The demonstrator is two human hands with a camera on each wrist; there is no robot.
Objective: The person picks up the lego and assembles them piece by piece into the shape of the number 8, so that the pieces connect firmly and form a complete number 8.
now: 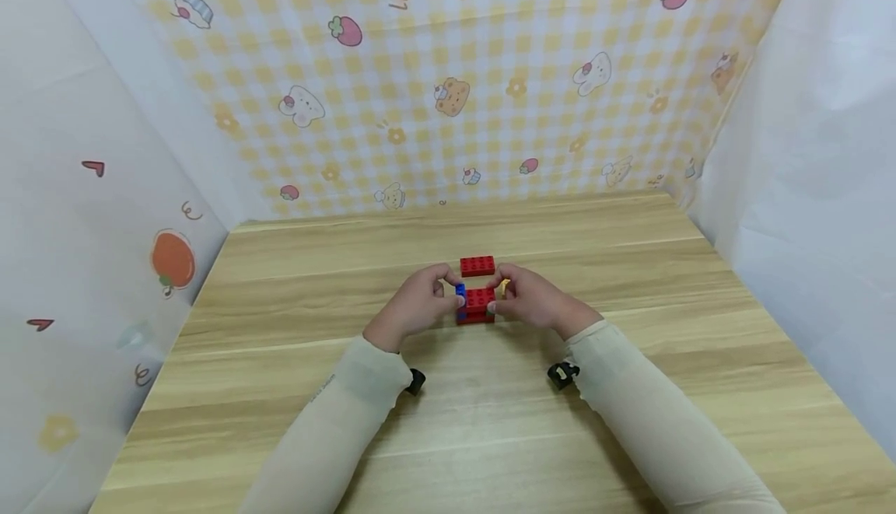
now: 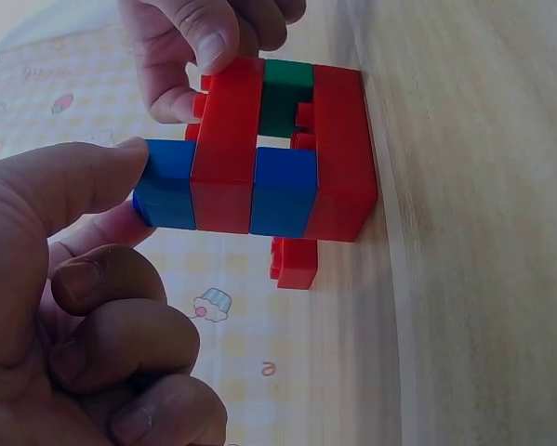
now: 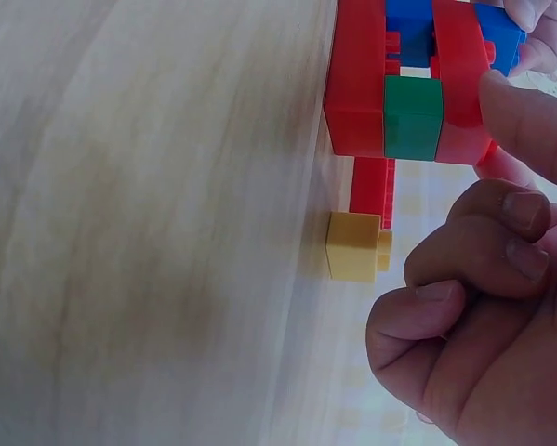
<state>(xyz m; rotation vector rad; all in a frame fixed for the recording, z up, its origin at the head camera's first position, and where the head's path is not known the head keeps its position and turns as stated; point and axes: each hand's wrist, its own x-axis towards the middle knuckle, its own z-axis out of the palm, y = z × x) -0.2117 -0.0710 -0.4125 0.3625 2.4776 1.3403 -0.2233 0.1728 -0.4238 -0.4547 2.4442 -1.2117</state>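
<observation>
A small structure of toy building bricks stands on the table between the two hands. At its base lies a red brick (image 2: 348,163), bearing a blue brick (image 2: 285,190) at the left end and a green brick (image 3: 413,116) at the right. Across those two sits an upper red brick (image 2: 227,153). My left hand (image 1: 414,308) pinches another blue brick (image 2: 169,186) on top of its left end, between thumb and index finger. With thumb and index finger, my right hand (image 1: 535,300) pinches the right end of the upper red brick; its other fingers are curled.
Behind the structure lies a loose red brick (image 1: 477,267). A yellow brick (image 3: 354,246) stands behind the right end, partly hidden by the right hand in the head view. Farther back, a checked cloth (image 1: 490,133) hangs at the wooden table's (image 1: 483,421) far edge.
</observation>
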